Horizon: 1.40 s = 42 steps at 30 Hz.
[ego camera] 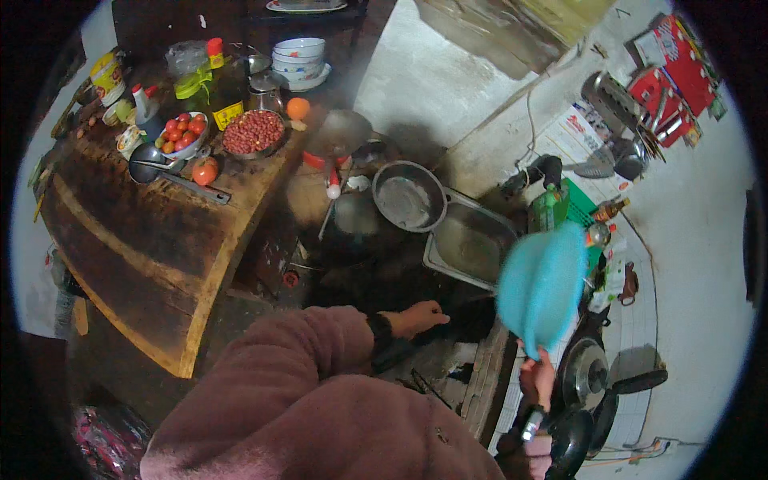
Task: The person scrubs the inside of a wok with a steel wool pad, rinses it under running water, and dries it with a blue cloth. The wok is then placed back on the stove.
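Note:
My right hand (537, 375) grips the rim of a light blue plastic basin (543, 288), which is tipped on its side and blurred over the right edge of the steel sink (471, 243). With its fingers curled, my left hand (420, 318) hangs over the dark space before the sink; whether it holds anything cannot be told. A grey metal basin (410, 196) stands at the sink's left corner. Left of that, a steaming pot (343, 133) has a red and white handle.
On the wooden table (204, 300) at left are a bowl of tomatoes (180, 135), a bowl of peanuts (253, 133), a ladle (147, 163) and stacked bowls (298, 63). Bottles (609, 210) and a lidded pan (585, 373) line the right counter. Utensils (618, 108) hang on the wall.

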Available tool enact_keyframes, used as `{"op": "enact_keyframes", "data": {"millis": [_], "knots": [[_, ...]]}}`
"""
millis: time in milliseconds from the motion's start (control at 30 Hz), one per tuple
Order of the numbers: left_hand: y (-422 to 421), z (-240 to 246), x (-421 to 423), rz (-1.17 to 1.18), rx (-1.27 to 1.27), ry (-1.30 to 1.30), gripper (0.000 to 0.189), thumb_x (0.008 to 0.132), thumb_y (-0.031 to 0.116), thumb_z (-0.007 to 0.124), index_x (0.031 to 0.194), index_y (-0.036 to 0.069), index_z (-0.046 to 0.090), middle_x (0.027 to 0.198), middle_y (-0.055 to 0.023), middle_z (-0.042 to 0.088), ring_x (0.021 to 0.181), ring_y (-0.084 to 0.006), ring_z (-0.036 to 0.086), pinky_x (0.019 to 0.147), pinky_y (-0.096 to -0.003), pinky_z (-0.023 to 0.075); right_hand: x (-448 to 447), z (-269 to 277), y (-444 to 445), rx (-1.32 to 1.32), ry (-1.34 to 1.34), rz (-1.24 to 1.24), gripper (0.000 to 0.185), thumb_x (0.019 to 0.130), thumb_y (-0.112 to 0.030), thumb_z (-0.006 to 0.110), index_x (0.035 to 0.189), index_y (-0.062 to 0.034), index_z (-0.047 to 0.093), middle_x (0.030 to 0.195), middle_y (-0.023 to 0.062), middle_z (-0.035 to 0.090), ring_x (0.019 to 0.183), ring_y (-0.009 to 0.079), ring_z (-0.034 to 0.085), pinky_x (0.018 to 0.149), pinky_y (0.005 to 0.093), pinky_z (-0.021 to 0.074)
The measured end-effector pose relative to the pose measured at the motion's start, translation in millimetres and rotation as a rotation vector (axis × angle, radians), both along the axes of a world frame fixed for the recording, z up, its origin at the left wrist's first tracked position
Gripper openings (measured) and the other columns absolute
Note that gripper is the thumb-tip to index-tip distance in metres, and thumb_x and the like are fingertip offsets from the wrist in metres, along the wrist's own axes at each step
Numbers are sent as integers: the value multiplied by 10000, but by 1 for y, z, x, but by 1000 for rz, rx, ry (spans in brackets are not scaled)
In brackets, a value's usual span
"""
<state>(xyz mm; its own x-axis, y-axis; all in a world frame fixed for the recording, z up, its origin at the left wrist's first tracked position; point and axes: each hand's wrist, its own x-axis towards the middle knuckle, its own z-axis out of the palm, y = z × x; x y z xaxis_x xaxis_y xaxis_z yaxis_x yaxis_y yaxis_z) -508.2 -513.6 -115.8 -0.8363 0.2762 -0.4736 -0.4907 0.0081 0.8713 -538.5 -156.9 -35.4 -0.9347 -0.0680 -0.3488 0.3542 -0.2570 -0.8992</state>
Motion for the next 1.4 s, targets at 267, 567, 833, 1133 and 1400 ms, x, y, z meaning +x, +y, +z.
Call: {"op": "enact_keyframes", "data": {"millis": [267, 567, 833, 1133, 1400], "knots": [[-101, -32, 25, 151, -13, -63, 427, 842, 418, 617, 1103, 98, 511, 801, -44, 496, 707, -152, 427, 603, -310, 376, -116, -84, -204, 184, -119, 269, 221, 873, -164, 592, 1062, -58, 554, 953, 46, 593, 793, 170, 535, 678, 324, 466], [-151, -34, 33, 251, 19, 21, 518, 861, 380, 598, 1262, 107, 417, 1034, -68, 473, 856, -178, 450, 710, -316, 412, -175, -127, -300, 636, 366, 557, 435, 875, -331, 597, 1178, -33, 502, 1087, 98, 591, 938, 233, 587, 762, 369, 490], [-103, -3, -5, 182, 412, -67, 412, 875, 330, 587, 1176, 81, 457, 1061, -56, 494, 995, -188, 463, 851, -327, 392, -57, -73, -248, 425, 5, 924, 559, 897, -220, 577, 1366, -61, 317, 1336, 127, 437, 1142, 241, 511, 907, 430, 464], [27, 34, -17, -163, 920, -217, 216, 904, 119, 550, 1112, 119, 492, 1092, -75, 551, 1020, -214, 539, 890, -377, 446, 74, -21, -132, 517, 135, 300, 675, 787, -5, 650, 1373, -45, 315, 1294, 105, 446, 1194, 187, 438, 1016, 321, 358], [129, 71, -2, -541, 766, -193, 148, 937, 230, 522, 990, 91, 525, 999, -101, 583, 971, -268, 588, 880, -413, 477, 192, 90, 33, 761, 213, -424, 413, 805, 26, 513, 1210, -54, 516, 909, -26, 577, 786, 68, 526, 669, 218, 442]]}}
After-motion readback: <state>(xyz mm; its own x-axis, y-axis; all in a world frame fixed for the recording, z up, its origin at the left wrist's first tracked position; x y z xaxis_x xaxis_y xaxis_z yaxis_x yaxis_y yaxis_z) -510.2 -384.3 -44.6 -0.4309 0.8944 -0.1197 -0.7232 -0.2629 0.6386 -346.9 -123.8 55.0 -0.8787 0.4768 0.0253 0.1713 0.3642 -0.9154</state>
